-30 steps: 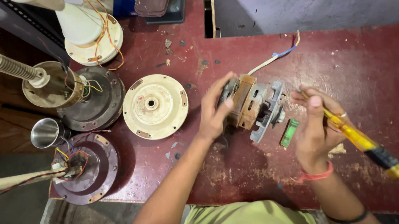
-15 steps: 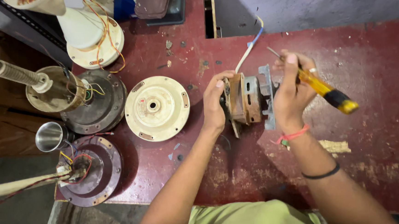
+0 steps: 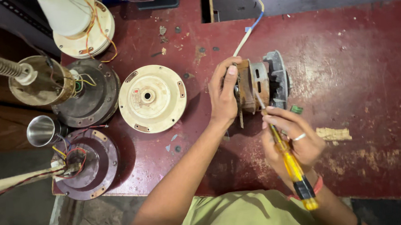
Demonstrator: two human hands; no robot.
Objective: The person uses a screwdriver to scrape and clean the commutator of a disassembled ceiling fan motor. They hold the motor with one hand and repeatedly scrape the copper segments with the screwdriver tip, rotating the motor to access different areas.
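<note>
**A:** What sits at the centre of the figure?

**B:** The electric motor point(image 3: 260, 86), a rusty core with a grey cast end plate, standing on edge on the dark red counter point(image 3: 369, 69), about mid-width and nearer its far edge. A white and blue lead point(image 3: 247, 30) runs from its top toward the back wall.

**A:** And how do your hands meet it?

**B:** My left hand point(image 3: 223, 97) takes the motor from its left end; the grip is clamped on it, thumb laid along the top of the rusty core, fingers round the near side. My right hand point(image 3: 294, 137) has its grip clamped on a screwdriver point(image 3: 291, 163) with a yellow handle and black end; the shaft points up and its tip rests against the motor's near side, between core and end plate. A ring shows on one finger, a red band at that wrist.

**A:** What lies just beside the motor?

**B:** A small green part point(image 3: 296, 109) on the counter, right of the end plate, and a pale scrap point(image 3: 333, 134) farther right.

**A:** And farther out?

**B:** To the left, well apart, a cream round cover point(image 3: 152, 98) lies flat. Beyond it a dark grey housing point(image 3: 92, 93) carries a wound stator with coloured wires, a maroon housing point(image 3: 88, 163) sits at the counter's near left corner, a steel cup point(image 3: 43, 131) stands at the left edge, and a cream fan base point(image 3: 84, 27) occupies the far left.
</note>
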